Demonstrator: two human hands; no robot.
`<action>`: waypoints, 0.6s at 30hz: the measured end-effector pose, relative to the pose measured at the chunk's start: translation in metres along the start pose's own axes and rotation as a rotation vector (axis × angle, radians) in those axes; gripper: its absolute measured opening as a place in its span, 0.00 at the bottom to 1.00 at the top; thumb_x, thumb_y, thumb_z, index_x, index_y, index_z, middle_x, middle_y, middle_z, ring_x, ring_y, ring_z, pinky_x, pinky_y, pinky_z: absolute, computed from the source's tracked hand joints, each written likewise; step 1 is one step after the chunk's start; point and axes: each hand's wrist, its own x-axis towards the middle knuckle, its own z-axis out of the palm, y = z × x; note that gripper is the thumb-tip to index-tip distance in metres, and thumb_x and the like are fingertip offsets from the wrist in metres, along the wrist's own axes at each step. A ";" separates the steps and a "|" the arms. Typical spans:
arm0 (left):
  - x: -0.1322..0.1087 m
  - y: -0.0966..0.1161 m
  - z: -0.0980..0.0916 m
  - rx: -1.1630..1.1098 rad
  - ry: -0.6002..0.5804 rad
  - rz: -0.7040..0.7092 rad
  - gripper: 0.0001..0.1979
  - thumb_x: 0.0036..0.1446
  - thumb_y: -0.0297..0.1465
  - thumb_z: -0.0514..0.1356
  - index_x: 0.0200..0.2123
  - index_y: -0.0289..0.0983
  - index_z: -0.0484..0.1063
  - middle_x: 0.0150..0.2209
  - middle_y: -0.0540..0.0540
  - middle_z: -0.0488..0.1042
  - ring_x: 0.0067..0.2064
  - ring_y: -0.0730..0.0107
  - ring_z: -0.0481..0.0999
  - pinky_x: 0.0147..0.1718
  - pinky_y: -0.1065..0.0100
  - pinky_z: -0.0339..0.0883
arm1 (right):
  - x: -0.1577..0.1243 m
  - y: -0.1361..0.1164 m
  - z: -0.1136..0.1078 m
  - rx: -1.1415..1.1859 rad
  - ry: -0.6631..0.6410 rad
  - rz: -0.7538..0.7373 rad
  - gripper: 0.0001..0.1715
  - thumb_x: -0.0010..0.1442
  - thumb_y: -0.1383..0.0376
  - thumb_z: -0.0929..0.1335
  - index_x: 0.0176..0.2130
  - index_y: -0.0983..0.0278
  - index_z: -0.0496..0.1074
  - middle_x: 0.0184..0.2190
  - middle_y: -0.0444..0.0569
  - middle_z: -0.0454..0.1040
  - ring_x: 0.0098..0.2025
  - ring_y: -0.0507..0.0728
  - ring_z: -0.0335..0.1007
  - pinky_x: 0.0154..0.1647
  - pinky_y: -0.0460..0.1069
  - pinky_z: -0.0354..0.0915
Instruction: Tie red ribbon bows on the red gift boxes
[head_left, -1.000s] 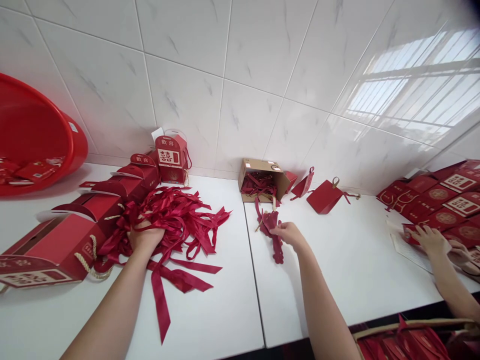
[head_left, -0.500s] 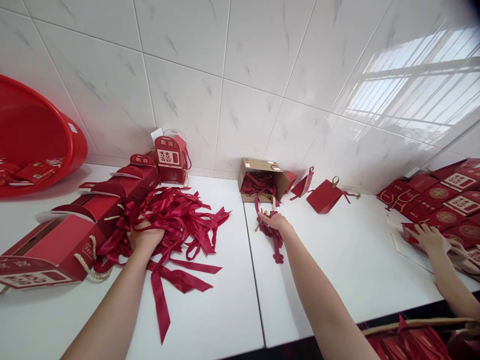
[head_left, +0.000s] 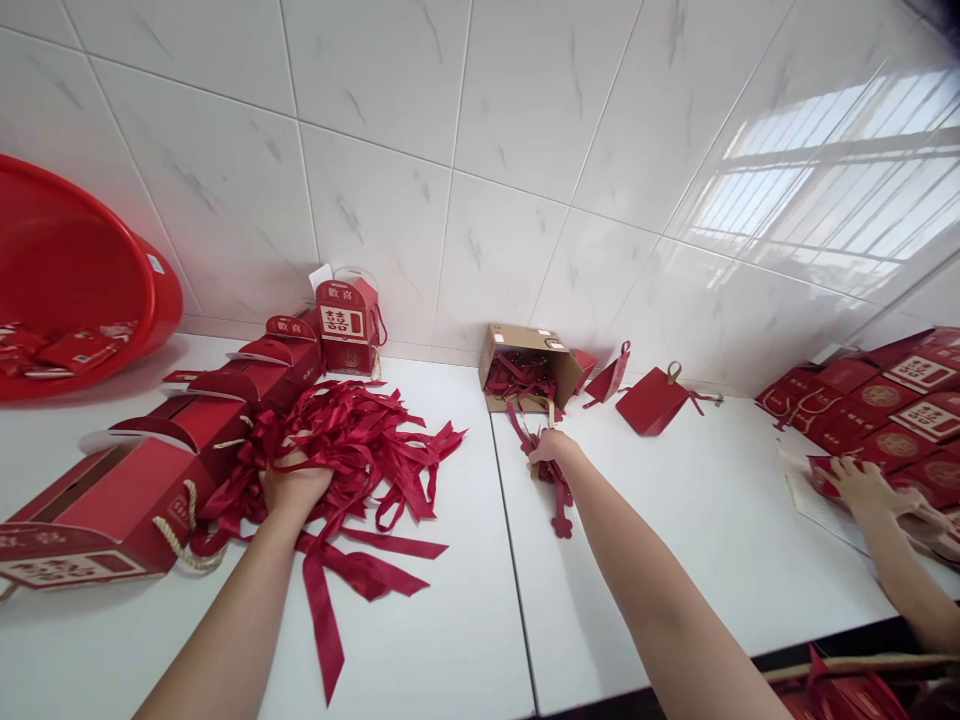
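My left hand [head_left: 296,482] is sunk into a heap of shiny dark red ribbons [head_left: 367,430], its fingers partly covered and closed round some of them. Several ribbon ends trail onto the white table in front. My right hand [head_left: 553,447] is closed on a small bunch of dark red hang tags [head_left: 561,520] with scalloped ends. The bunch lies just before the open mouth of a small cardboard box [head_left: 496,345]. More dark red tags [head_left: 521,376] fill that box, and a strip reaches from it toward my fingers.
Red gift boxes [head_left: 127,490] with rope handles line the left, one [head_left: 349,325] upright by the wall. A red basin [head_left: 161,295] lies tilted at far left. Folded red boxes [head_left: 651,402] stand right of the carton. At far right, another person's hands [head_left: 862,485] are beside stacked red boxes [head_left: 885,395].
My right hand's fingers have closed on the tags, where they were stretched out before, and the bunch has shifted slightly. My left hand stays in the ribbons. The view has tilted a little.
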 end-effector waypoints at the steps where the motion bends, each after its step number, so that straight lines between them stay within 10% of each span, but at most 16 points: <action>1: 0.000 0.000 0.000 0.002 0.000 0.012 0.18 0.53 0.38 0.56 0.44 0.35 0.74 0.51 0.34 0.74 0.53 0.41 0.71 0.49 0.51 0.64 | 0.000 0.002 0.000 0.008 -0.020 0.013 0.19 0.63 0.60 0.66 0.52 0.65 0.67 0.50 0.52 0.69 0.47 0.58 0.70 0.46 0.57 0.69; 10: -0.004 0.001 -0.005 0.003 -0.002 0.022 0.21 0.55 0.40 0.54 0.49 0.36 0.69 0.54 0.36 0.71 0.53 0.43 0.70 0.50 0.49 0.63 | 0.001 0.011 0.005 0.128 -0.074 0.122 0.20 0.63 0.60 0.66 0.52 0.66 0.67 0.50 0.53 0.70 0.47 0.58 0.70 0.46 0.57 0.69; 18: -0.001 0.003 -0.004 0.022 -0.003 0.038 0.19 0.53 0.37 0.56 0.46 0.34 0.70 0.51 0.39 0.74 0.54 0.45 0.69 0.53 0.53 0.61 | 0.000 0.033 -0.039 0.252 0.019 0.100 0.19 0.63 0.60 0.66 0.51 0.66 0.67 0.49 0.53 0.70 0.46 0.58 0.71 0.45 0.57 0.70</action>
